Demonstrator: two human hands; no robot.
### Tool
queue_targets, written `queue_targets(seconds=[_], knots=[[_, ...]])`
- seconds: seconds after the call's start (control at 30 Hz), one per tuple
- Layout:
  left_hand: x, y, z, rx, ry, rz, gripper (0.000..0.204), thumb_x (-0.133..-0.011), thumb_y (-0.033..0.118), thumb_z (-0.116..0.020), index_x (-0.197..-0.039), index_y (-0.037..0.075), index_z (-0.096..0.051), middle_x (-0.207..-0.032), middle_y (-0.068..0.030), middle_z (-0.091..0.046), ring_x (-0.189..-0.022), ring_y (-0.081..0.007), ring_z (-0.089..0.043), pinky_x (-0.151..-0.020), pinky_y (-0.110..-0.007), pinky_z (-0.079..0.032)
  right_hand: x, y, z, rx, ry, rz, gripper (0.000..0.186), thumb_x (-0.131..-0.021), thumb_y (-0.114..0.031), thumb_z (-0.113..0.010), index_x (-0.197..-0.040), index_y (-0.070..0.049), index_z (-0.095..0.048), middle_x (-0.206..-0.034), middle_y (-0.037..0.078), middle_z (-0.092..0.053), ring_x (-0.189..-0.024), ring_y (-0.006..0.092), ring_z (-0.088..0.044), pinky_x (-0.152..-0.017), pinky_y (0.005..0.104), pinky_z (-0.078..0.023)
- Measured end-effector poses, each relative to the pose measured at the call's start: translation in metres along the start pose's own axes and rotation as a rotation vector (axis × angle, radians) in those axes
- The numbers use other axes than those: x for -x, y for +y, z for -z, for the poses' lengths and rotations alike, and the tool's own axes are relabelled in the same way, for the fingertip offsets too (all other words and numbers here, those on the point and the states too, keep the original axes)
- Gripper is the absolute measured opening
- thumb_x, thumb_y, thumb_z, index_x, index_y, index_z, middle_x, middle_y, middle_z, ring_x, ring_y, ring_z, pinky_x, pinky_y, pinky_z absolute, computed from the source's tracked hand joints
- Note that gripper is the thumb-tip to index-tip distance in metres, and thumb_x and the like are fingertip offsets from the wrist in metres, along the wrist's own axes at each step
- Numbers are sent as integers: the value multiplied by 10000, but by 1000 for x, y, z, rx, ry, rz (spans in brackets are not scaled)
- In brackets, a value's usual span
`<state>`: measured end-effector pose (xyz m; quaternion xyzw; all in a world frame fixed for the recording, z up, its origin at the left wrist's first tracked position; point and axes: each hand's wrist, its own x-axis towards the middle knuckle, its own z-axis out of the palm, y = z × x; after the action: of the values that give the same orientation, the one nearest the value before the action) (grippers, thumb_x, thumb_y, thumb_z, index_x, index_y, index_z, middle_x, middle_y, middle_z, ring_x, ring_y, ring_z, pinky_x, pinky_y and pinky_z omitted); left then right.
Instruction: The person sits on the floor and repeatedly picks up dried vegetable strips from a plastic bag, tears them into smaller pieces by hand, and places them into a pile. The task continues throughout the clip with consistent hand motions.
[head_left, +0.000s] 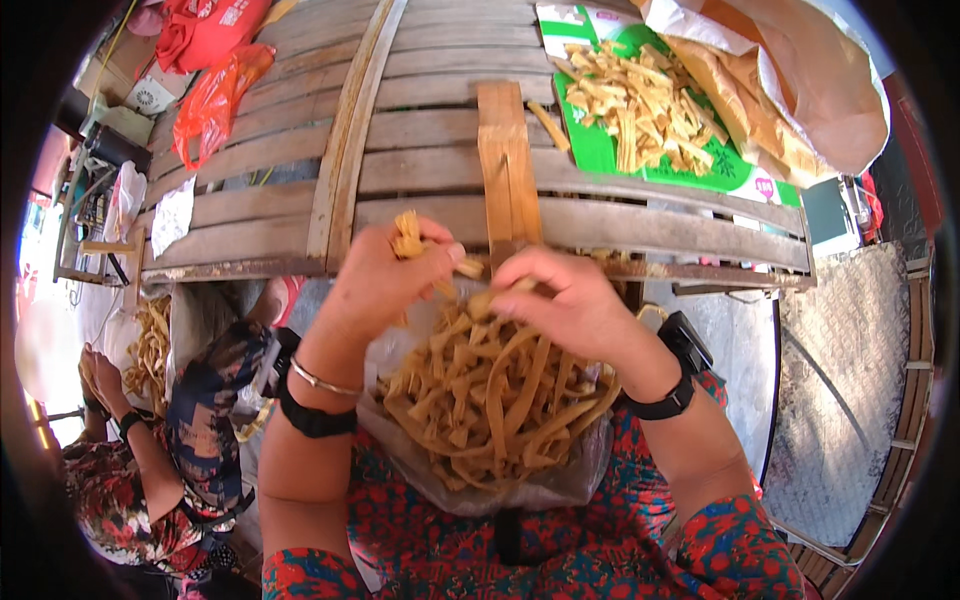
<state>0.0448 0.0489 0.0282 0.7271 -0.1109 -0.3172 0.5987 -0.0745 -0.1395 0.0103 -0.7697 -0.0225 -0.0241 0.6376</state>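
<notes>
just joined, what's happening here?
The person's left hand holds a bundle of tan strips. The right hand is close beside it, its exact grip unclear. Below, similar strips sit in a plastic bag. On the slatted table, shorter pieces lie on a green sheet.

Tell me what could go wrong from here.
The strips are heaped high in the lap bag, so some could spill if it tips.
A loose strip by the green sheet might slip between the table's slats.
Strips poke out of the left hand, so a piece could drop.
</notes>
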Motion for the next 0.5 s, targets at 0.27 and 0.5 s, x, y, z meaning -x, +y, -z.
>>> queue_targets(seconds=[0.27, 0.5], knots=[[40, 10, 3, -211, -44, -61, 244, -826, 242, -709, -897, 20, -637, -703, 8, -595, -623, -61, -508, -525, -251, -419, 28, -15, -45, 75, -541, 95, 300, -857, -212, -691, -1104, -57, -626, -1116, 87, -650, -1005, 270, -625, -862, 318, -492], [85, -19, 13, -282, 15, 13, 226, -822, 214, -718, -887, 9, -651, -702, 7, -603, -641, -70, -527, -585, -259, -464, 76, -9, -62, 795, -620, 379, 170, -755, -206, -672, -900, -119, -653, -936, 28, -607, -1036, 187, -547, -998, 440, -332]])
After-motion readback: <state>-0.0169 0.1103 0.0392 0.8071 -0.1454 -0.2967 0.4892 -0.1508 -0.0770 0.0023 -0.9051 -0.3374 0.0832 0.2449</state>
